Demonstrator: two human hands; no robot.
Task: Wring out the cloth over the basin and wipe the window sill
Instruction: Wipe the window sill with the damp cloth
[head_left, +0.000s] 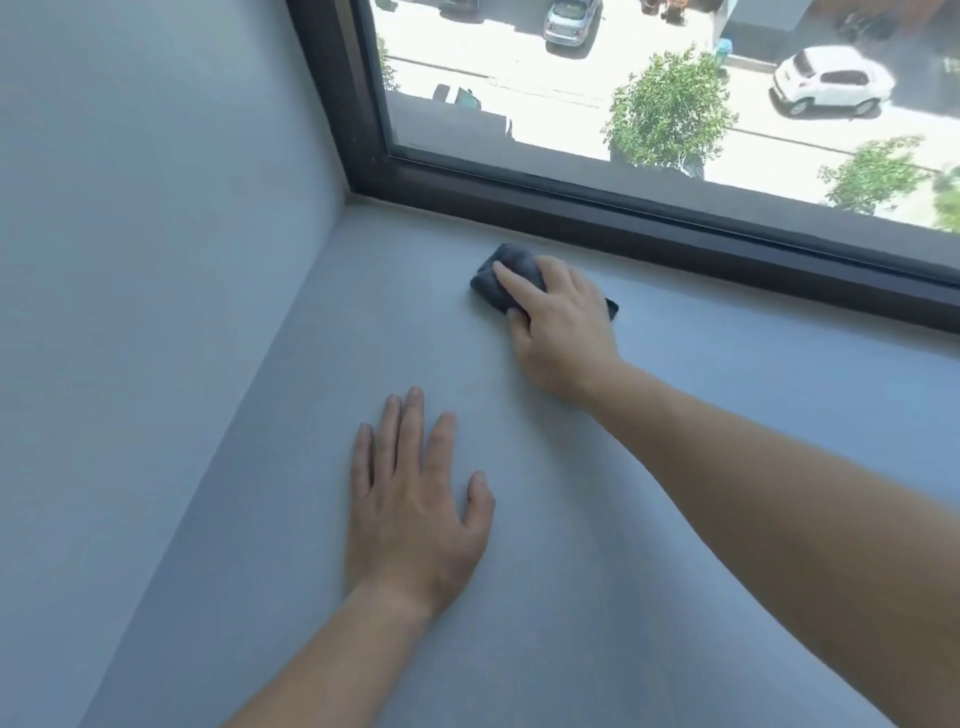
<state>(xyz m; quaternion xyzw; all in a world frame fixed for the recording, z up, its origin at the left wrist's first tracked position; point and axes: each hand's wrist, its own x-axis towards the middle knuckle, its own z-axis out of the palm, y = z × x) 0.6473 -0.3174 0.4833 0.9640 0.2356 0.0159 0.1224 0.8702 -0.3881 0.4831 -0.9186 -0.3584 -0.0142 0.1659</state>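
A dark grey folded cloth (511, 270) lies on the pale grey window sill (675, 519), close to the dark window frame. My right hand (558, 322) presses down on the cloth, fingers spread over it and the thumb curled at its near edge; most of the cloth is hidden under the hand. My left hand (415, 499) rests flat on the sill nearer to me, fingers apart, holding nothing. No basin is in view.
The dark window frame (623, 218) runs along the sill's far edge. A pale grey side wall (156, 260) meets the sill on the left, forming a corner at the back left. Through the glass a street with cars and trees lies far below.
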